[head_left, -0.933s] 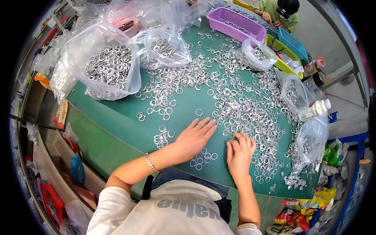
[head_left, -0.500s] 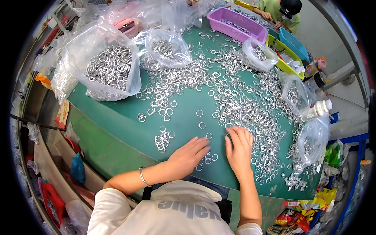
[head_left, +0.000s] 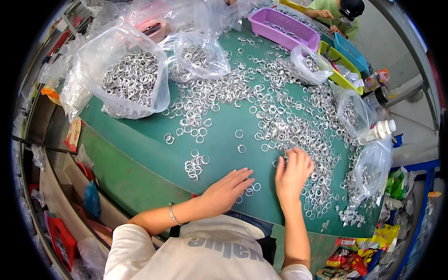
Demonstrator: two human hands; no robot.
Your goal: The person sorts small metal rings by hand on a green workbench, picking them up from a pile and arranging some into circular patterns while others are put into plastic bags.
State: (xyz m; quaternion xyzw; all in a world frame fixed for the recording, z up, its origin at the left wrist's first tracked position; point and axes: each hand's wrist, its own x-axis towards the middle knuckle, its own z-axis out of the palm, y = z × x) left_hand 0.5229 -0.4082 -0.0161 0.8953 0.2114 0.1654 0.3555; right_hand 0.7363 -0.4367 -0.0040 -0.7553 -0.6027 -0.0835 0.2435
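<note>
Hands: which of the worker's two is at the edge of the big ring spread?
The right hand, bare-wristed, is at the edge of the ring spread; the left hand, wearing a bracelet, is nearest a few loose rings.

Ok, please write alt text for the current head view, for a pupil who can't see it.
A person's right hand is at the edge of loose metal rings on a green table, the left hand palm-down beside a few more. Farther back are clear bags of rings and a purple bin.
</note>
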